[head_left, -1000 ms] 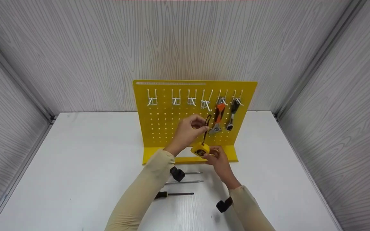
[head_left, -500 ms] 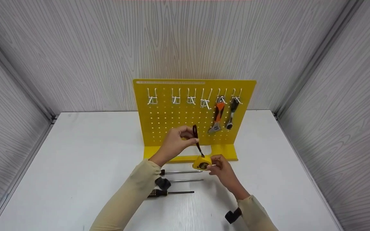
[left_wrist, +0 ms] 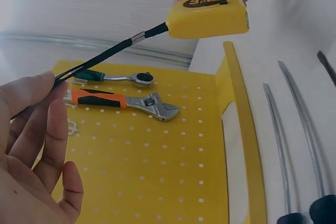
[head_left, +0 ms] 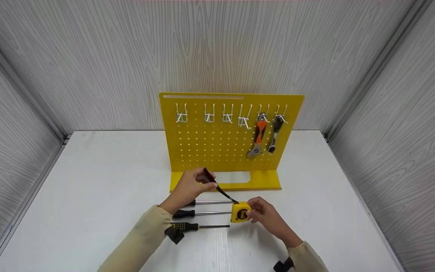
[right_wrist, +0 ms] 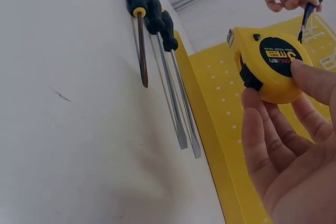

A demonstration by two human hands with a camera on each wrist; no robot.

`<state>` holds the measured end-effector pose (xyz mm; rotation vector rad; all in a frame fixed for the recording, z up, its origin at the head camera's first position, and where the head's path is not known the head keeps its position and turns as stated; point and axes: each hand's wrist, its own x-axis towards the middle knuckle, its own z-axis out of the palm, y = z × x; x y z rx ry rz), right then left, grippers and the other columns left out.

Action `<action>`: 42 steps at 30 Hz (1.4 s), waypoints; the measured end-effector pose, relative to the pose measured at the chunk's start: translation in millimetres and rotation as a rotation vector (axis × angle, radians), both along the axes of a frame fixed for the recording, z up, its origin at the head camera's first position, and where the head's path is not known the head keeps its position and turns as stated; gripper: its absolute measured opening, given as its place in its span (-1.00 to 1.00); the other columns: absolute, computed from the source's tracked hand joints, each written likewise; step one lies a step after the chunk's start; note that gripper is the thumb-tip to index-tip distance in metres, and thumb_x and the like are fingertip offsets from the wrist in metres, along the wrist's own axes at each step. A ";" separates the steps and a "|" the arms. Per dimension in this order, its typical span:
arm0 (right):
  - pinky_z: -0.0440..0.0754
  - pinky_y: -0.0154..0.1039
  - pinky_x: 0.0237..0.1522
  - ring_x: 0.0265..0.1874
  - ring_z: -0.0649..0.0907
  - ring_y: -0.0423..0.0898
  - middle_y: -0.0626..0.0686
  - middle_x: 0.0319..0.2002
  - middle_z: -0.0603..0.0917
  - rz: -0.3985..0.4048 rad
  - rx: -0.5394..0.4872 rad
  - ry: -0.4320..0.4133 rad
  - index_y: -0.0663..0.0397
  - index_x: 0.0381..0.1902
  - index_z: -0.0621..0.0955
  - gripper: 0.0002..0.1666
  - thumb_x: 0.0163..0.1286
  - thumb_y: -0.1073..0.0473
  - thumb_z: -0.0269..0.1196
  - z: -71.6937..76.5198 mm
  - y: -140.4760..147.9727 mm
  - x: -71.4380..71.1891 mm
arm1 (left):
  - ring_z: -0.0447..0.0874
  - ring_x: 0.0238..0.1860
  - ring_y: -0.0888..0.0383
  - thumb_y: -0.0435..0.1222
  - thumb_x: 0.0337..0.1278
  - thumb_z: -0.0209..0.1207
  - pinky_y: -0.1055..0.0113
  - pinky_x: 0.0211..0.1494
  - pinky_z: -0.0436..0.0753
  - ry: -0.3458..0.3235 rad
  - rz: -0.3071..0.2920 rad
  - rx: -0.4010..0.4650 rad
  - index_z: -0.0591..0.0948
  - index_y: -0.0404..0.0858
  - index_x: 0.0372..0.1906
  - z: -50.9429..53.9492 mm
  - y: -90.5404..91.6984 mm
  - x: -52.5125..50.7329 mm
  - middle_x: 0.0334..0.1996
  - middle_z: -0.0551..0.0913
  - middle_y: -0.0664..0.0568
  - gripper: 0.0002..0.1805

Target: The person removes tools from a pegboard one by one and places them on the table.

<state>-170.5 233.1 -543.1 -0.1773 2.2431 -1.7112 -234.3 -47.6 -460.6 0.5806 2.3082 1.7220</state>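
Head view: above a white tabletop (head_left: 100, 177), amid grained walls (head_left: 108, 68), left hand (head_left: 189, 187) pinches strap (head_left: 224, 193), right hand (head_left: 269, 217) tape measure (head_left: 236, 215).

Soft light, faint blurred shadows on white table (head_left: 70, 207)

The left arm (head_left: 136, 240) slants up from the bottom edge, left of centre, to the left hand (head_left: 188, 189), whose thumb (left_wrist: 31, 92) and fingers (left_wrist: 56, 142) pinch. The right arm (head_left: 306, 257) reaches in from the lower right; the right hand (head_left: 269, 219), lower in the head view, pinches too. The two hands face each other, apart.
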 end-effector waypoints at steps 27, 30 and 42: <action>0.61 -0.33 -0.26 -0.36 0.58 -0.22 -0.01 -0.28 0.66 0.276 0.095 -0.037 0.02 0.03 0.60 -0.67 0.39 0.02 0.21 -18.4 -14.1 9.8 | 0.59 -0.24 0.20 -0.24 0.02 0.37 0.44 -0.18 0.56 -0.197 0.006 -0.127 0.67 -0.32 -0.19 -75.7 -71.6 52.3 -0.24 0.70 -0.02 -0.73; 0.60 -0.36 -0.27 -0.38 0.57 -0.25 -0.01 -0.30 0.66 0.316 0.112 -0.014 0.02 0.02 0.61 -0.69 0.41 0.02 0.19 -20.6 -15.8 9.2 | 0.59 -0.24 0.20 -0.24 0.04 0.36 0.44 -0.20 0.55 -0.228 -0.041 -0.123 0.68 -0.33 -0.20 -82.4 -77.3 58.4 -0.25 0.70 0.01 -0.74; 0.49 -0.44 -0.30 -0.39 0.52 -0.31 -0.10 -0.30 0.67 0.445 0.216 -0.039 -0.08 -0.03 0.65 -0.74 0.39 0.02 0.20 -23.3 -27.5 5.5 | 0.60 -0.31 0.24 -0.28 0.02 0.36 0.49 -0.29 0.54 -0.285 -0.104 -0.166 0.72 -0.37 -0.23 -109.8 -90.0 74.0 -0.33 0.74 0.00 -0.76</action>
